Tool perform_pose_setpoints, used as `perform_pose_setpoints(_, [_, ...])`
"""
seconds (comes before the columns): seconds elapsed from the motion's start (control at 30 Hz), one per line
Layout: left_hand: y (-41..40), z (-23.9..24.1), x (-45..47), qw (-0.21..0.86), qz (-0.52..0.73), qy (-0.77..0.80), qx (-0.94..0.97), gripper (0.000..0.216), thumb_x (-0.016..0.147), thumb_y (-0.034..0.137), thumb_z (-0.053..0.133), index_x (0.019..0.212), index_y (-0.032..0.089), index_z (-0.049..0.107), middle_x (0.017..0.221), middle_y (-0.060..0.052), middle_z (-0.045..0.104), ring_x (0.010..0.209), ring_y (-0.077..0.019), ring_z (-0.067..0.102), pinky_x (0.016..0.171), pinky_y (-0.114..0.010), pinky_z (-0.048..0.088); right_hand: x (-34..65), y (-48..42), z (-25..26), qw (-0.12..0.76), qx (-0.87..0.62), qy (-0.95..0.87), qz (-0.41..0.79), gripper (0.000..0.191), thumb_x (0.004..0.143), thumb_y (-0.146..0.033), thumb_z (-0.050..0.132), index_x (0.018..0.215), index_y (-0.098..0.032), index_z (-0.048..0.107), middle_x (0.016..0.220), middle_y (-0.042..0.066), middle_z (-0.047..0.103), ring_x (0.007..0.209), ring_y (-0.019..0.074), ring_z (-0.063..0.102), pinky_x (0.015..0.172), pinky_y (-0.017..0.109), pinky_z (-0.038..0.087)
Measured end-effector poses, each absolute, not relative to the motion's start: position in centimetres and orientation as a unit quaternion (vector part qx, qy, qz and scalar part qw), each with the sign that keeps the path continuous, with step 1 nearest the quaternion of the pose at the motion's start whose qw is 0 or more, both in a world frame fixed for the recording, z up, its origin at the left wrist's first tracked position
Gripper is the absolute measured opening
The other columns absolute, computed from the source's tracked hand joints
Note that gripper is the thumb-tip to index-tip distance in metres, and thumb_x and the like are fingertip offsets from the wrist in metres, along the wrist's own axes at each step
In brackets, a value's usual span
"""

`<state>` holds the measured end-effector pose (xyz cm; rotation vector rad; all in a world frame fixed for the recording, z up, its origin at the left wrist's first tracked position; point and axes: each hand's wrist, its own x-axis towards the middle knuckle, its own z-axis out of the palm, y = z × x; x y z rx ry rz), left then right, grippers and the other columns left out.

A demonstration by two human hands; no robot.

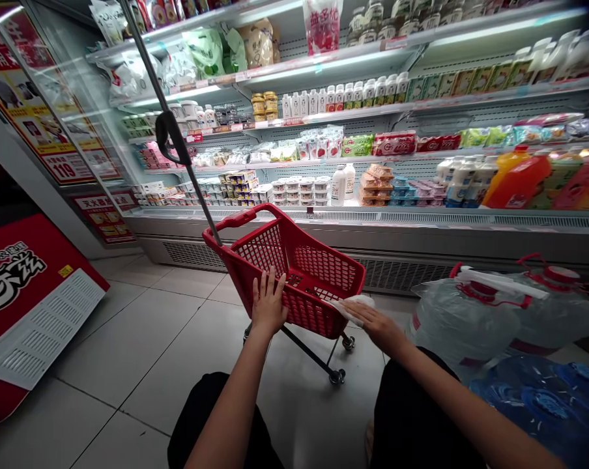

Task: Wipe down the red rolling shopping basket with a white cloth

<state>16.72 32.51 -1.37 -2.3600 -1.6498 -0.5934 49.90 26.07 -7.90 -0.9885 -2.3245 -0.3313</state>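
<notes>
A red plastic shopping basket cart [318, 264] with perforated walls stands on casters in front of me. My left hand [269, 305] lies with fingers stretched against its near side wall. At the front corner of that wall, my right hand [375, 322] presses a white cloth [353, 309] against the plastic, fingers extended over it. The cloth is partly hidden under the hand. A long dark pole handle [177, 137] rises from the rear of the cart toward the upper left. Inside, the basket holds nothing I can see.
A lit refrigerated display [285, 218] with yogurts, bottles and packs spans the back. Large clear water jugs [465, 319] and blue water bottles [543, 404] stand close at the right. On the left is a red freezer cabinet [35, 306]. Pale tiled floor [143, 352] lies beneath.
</notes>
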Motion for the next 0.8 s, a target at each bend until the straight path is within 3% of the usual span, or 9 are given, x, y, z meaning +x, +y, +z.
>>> perform_pose_setpoints(0.1, [32.8,-1.4,16.8,0.094,-0.2,-0.557,-0.801,0.088,0.075,0.018,0.068,0.159,0.024,0.04,0.174,-0.009,0.016,0.16,-0.0342,0.012,0.131,-0.055,0.001,52.2,27.9,-7.6,0.291,-0.386,-0.872,-0.071,0.079,0.095,0.005,0.032,0.164,-0.034,0.023,0.159,0.0,0.049,0.147,0.015,0.045,0.122,0.044,0.043])
perform_pose_setpoints(0.23, [33.2,-1.3,16.9,0.088,-0.202,-0.553,-0.803,0.088,0.075,0.019,0.068,0.158,0.024,0.039,0.174,-0.01,0.013,0.161,-0.0347,0.009,0.131,-0.055,0.002,51.1,28.1,-7.9,0.36,-0.443,-0.821,-0.024,0.078,0.093,0.004,0.033,0.159,-0.036,0.036,0.158,-0.001,0.051,0.149,0.0162,0.041,0.122,0.047,0.042])
perform_pose_setpoints(0.4, [32.9,-1.4,17.4,0.081,-0.205,-0.569,-0.792,0.084,0.072,0.022,0.074,0.152,0.014,0.048,0.174,-0.017,0.005,0.16,-0.0412,0.001,0.13,-0.056,0.003,46.8,24.3,-8.4,0.383,-0.451,-0.805,-0.032,0.083,0.089,0.006,0.032,0.161,-0.034,0.032,0.158,0.0,0.05,0.15,0.0181,0.04,0.122,0.048,0.043])
perform_pose_setpoints(0.47, [32.4,-1.5,18.1,0.074,-0.217,-0.578,-0.783,0.084,0.07,0.024,0.077,0.15,0.017,0.051,0.175,-0.014,-0.004,0.158,-0.0457,-0.003,0.129,-0.059,0.002,45.3,23.1,-8.0,0.377,-0.437,-0.815,-0.045,0.082,0.09,0.007,0.032,0.162,-0.032,0.031,0.158,0.001,0.051,0.149,0.0182,0.042,0.12,0.047,0.046])
perform_pose_setpoints(0.6, [31.3,-1.8,19.0,0.044,-0.25,-0.588,-0.768,0.093,0.068,0.024,0.081,0.154,0.036,0.046,0.172,-0.003,-0.022,0.156,-0.0494,-0.011,0.127,-0.065,0.006,42.7,22.6,-6.7,0.363,-0.402,-0.838,-0.059,0.076,0.092,0.002,0.041,0.162,-0.026,0.032,0.152,0.005,0.057,0.143,0.022,0.05,0.116,0.046,0.05])
perform_pose_setpoints(0.7, [31.0,-2.1,18.3,0.04,-0.258,-0.59,-0.764,0.093,0.071,0.024,0.079,0.156,0.038,0.043,0.173,-0.001,-0.022,0.157,-0.0466,-0.012,0.127,-0.065,0.007,41.0,23.4,-6.6,0.353,-0.406,-0.841,-0.054,0.073,0.091,-0.005,0.052,0.16,-0.023,0.036,0.142,0.009,0.065,0.13,0.0267,0.059,0.111,0.049,0.052])
perform_pose_setpoints(0.8, [31.0,-2.3,16.7,0.051,-0.255,-0.578,-0.773,0.09,0.075,0.025,0.077,0.157,0.036,0.042,0.173,-0.002,-0.02,0.158,-0.0454,-0.009,0.127,-0.065,0.006,39.6,24.0,-6.9,0.356,-0.418,-0.833,-0.064,0.072,0.093,-0.005,0.052,0.16,-0.025,0.037,0.133,0.008,0.07,0.12,0.0269,0.064,0.107,0.049,0.054])
